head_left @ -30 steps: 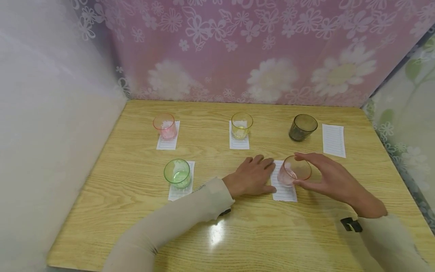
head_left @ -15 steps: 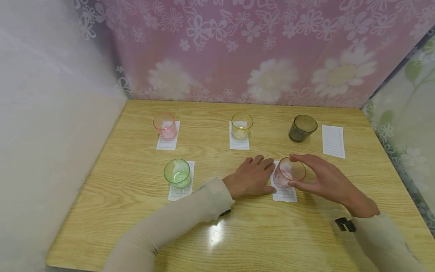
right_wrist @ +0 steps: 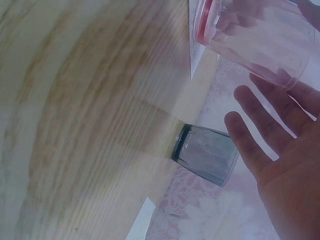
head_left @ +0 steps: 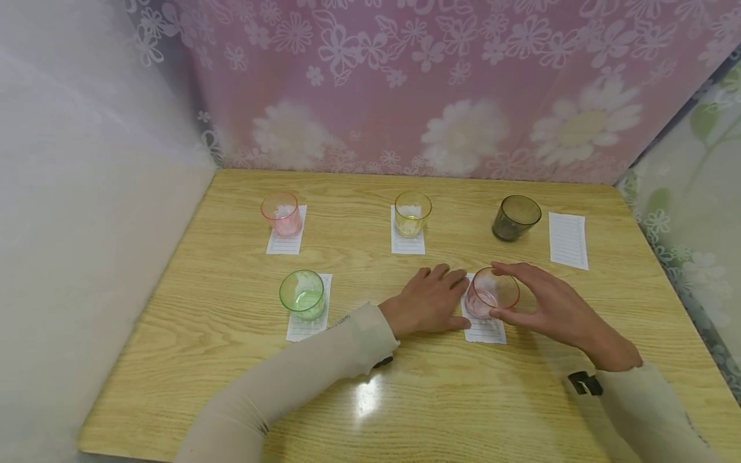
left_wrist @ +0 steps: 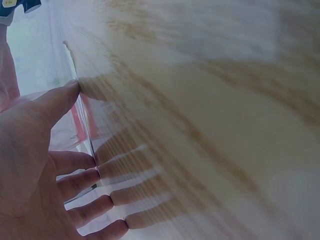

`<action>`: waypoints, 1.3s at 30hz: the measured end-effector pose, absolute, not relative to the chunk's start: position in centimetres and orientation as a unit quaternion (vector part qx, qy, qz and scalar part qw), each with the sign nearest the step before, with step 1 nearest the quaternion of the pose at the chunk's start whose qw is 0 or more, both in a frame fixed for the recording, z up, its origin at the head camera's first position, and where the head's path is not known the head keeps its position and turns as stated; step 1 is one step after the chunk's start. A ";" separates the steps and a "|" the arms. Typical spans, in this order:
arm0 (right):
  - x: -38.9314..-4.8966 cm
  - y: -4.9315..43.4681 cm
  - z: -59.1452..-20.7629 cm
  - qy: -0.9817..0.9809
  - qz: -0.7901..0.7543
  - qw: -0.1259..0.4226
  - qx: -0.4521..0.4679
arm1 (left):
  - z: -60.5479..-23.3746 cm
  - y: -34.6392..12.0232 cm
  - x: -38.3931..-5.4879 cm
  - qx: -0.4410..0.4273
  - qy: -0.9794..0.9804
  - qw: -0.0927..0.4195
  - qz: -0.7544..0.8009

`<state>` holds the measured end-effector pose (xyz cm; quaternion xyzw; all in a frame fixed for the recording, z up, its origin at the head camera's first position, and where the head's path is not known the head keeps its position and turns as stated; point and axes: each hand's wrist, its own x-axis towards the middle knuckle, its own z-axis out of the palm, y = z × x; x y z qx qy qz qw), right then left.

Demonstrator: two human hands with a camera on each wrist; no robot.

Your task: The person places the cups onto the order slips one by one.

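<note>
In the head view my right hand (head_left: 558, 312) holds a pale pink glass (head_left: 485, 303) near its rim, thumb on the near side and a finger on the far side. The glass stands upright over a lined slip of paper (head_left: 485, 333). To its left, my left hand (head_left: 431, 301) lies palm down, with fingertips and thumb at the slip's left edge. The left wrist view shows its fingers (left_wrist: 82, 192) spread and almost straight against the tabletop. In the right wrist view the other fingers (right_wrist: 265, 122) hang free beside the pink glass (right_wrist: 255, 37).
Pink (head_left: 285, 222), yellow (head_left: 411, 225) and green (head_left: 303, 305) glasses stand on paper slips. A dark grey glass (head_left: 512, 228) sits on the bare wood, left of a loose lined slip (head_left: 568, 240). A flowered pink curtain (head_left: 376, 109) hangs behind the table (head_left: 243, 392).
My right hand has moved a little to the left with the pale pink glass, so the glass covers more of the slip. The left hand has stayed in place.
</note>
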<state>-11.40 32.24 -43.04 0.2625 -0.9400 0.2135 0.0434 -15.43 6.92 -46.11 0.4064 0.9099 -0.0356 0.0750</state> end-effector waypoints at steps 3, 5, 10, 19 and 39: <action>-11.4 32.3 -43.3 -0.940 0.216 0.044 0.260 | -46.3 7.0 -15.4 0.406 0.910 0.075 -0.036; -11.4 32.3 -43.4 -0.941 0.218 0.042 0.256 | -46.4 7.0 -15.5 0.407 0.910 0.078 -0.036; -11.3 32.3 -43.7 -0.944 0.216 0.033 0.246 | -46.7 7.0 -15.5 0.407 0.909 0.085 -0.036; -11.0 32.7 -43.1 -0.941 0.238 0.038 0.237 | -46.2 6.7 -15.8 0.407 0.907 0.104 -0.010; -12.3 37.3 -41.5 -0.934 0.284 0.086 0.199 | -39.7 5.4 -19.1 0.366 0.899 0.217 0.104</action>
